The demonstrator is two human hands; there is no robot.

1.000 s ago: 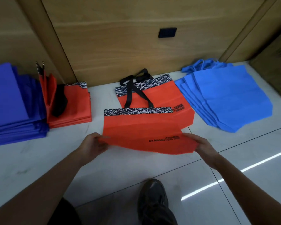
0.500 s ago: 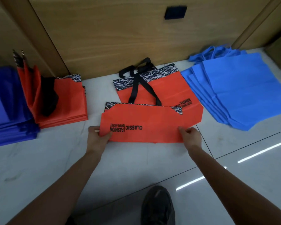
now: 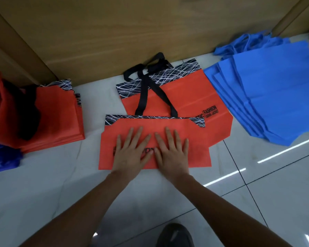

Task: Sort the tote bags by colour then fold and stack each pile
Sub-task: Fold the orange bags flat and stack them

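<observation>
— Red bag (image 3: 194, 154), status?
— Folded over, flat on the floor. Left hand (image 3: 132, 152) and right hand (image 3: 171, 154) lie side by side on it, fingers straight, pressing; neither grips anything.
— Completed?
— Folded red stack (image 3: 61, 118) left of the hands; dark blue stack (image 3: 0, 157) further left.
— Outstanding?
— One open red bag (image 3: 191, 97) beyond the fingertips, partly under the pressed one. Light blue pile (image 3: 275, 97), right of the hands: sorted, apparently not yet folded.

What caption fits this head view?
Left hand and right hand press a folded red bag flat on the floor, between a red stack and blue bags.
</observation>
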